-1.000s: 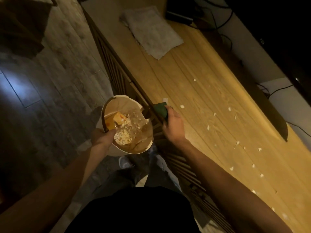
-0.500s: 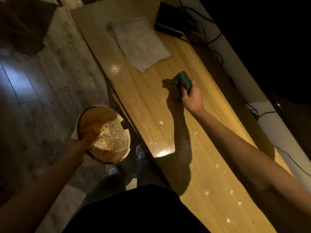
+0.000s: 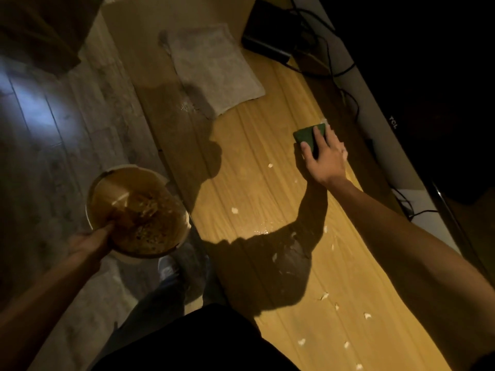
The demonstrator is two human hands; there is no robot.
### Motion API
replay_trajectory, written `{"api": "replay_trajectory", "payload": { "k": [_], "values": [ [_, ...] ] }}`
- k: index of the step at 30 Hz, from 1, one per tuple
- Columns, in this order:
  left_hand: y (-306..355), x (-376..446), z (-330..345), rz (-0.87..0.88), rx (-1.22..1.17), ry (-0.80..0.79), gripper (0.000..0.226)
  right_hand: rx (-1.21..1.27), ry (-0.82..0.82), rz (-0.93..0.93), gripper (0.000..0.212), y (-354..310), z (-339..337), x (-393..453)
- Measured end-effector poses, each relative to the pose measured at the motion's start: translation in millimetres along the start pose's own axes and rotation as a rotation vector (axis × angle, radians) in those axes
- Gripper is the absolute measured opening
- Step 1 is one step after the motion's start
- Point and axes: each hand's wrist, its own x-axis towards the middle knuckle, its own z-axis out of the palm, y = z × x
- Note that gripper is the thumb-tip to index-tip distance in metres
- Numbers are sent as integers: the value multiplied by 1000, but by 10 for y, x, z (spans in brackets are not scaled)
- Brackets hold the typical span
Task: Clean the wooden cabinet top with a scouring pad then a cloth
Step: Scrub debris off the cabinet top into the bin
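The wooden cabinet top (image 3: 257, 183) runs from the upper left to the lower right, strewn with several small white crumbs. My right hand (image 3: 325, 156) presses a green scouring pad (image 3: 308, 136) flat on the wood near the cabinet's far edge. A grey cloth (image 3: 214, 68) lies spread on the far end of the top. My left hand (image 3: 91, 242) holds a round bin (image 3: 136, 210) by its rim, off the cabinet's near edge above the floor. The bin holds crumbs and scraps.
A black box (image 3: 267, 36) with cables sits at the far end beside the cloth. A dark TV (image 3: 417, 103) stands along the wall side. Wood-plank floor (image 3: 53, 116) lies to the left. My shadow covers the middle of the top.
My right hand has carried the pad from the cabinet's near edge by the bin across to the far side and laid it flat. The bin has dropped slightly away from the edge.
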Motion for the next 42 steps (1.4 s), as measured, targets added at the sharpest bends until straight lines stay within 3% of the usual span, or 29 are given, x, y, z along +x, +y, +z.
{"api": "replay_trajectory", "payload": {
  "k": [9,14,20,25,34,42],
  "values": [
    [76,-354,14,57,2,-94,47,94,78,89,56,-37,224,-13],
    [28,-361,-71,4,50,-81,41,110,81,95,52,-230,325,-107],
    [-69,-230,-145,12,59,-120,43,240,102,148,47,-330,286,-46],
    [-69,-169,-129,55,84,-142,23,159,167,253,49,-389,335,13],
    [-201,-119,-124,110,107,-142,28,-49,220,123,46,-695,492,-196],
    [-221,-111,-221,168,85,-141,28,-67,202,43,46,-1193,737,-547]
  ]
}}
